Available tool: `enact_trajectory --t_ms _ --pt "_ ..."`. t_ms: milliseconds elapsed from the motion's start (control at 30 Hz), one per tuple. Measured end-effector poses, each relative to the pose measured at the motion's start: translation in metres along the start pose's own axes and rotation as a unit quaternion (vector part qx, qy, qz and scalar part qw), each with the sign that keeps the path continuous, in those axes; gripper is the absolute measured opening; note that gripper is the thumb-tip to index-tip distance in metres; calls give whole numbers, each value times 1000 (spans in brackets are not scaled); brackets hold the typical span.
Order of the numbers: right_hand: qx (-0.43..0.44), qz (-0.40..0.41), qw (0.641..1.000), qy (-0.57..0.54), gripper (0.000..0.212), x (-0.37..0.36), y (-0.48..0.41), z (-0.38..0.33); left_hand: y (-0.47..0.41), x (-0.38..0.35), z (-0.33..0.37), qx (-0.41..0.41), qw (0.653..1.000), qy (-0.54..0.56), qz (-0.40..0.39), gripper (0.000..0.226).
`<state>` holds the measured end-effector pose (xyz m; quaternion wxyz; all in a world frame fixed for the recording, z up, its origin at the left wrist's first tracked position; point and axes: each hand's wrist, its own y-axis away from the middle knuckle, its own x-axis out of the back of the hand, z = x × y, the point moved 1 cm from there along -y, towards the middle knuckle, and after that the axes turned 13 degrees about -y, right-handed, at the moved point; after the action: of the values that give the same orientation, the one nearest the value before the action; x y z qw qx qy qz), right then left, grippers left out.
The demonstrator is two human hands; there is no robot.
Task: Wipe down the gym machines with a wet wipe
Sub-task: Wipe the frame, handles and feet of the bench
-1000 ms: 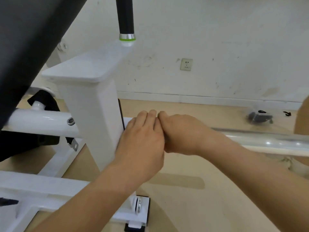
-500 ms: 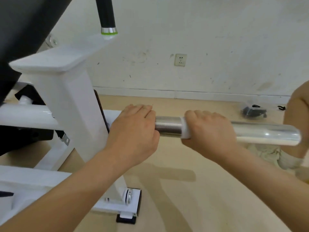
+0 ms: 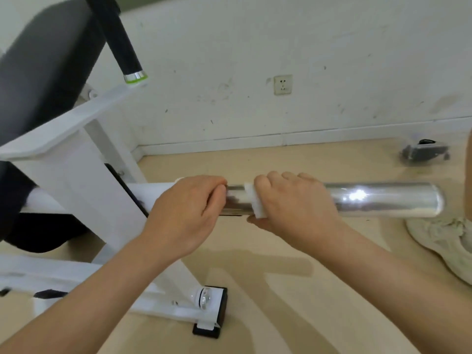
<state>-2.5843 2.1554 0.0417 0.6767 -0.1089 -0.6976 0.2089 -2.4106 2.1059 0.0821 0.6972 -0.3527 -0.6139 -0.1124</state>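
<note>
A shiny chrome bar [image 3: 383,200] sticks out to the right from the white frame [image 3: 76,180] of a gym machine. My right hand [image 3: 293,208] is wrapped round the bar, holding a white wet wipe [image 3: 256,203] against the metal; the wipe's edge shows at the hand's left side. My left hand [image 3: 189,213] grips the bar just left of it, where the chrome meets the white tube. A short stretch of bare chrome shows between the two hands.
A black padded seat [image 3: 38,72] and a black handle with a green-ringed tip [image 3: 132,75] hang at upper left. The machine's white foot with a black end cap [image 3: 212,310] lies on the beige floor. A pale shoe [image 3: 447,241] and a small dark bag [image 3: 424,152] are at right.
My right hand slid right along the bar away from the left hand, then came back a little toward it. The camera view tilted and shifted; the left hand kept its grip.
</note>
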Motion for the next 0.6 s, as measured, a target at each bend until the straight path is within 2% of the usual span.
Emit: enact_trajectory --t_ms 67,167,233,300,367,467,533,600 --pt "-37 -40 998 -4 62 32 28 39 -3 -4 7 0 1000 -4 -7 44" --pt "-116 -70 987 -83 77 50 35 75 -20 -13 28 10 999 22 -36 52" --pt "-164 -45 982 -84 66 42 22 65 -34 -18 47 37 997 45 -59 59" --pt "-125 41 991 -39 40 24 17 36 -44 -23 60 69 994 61 -60 59" --pt "-118 108 987 -34 37 12 23 23 -46 -27 68 73 996 33 -48 53" --pt "-89 170 981 -29 41 8 49 52 -37 -31 69 47 999 -1 -24 46" --pt "-134 149 980 -9 50 28 66 76 -35 -32 72 21 1000 0 -11 46" --pt "-185 38 982 -20 63 50 68 96 -35 -32 82 -1 999 41 9 45"
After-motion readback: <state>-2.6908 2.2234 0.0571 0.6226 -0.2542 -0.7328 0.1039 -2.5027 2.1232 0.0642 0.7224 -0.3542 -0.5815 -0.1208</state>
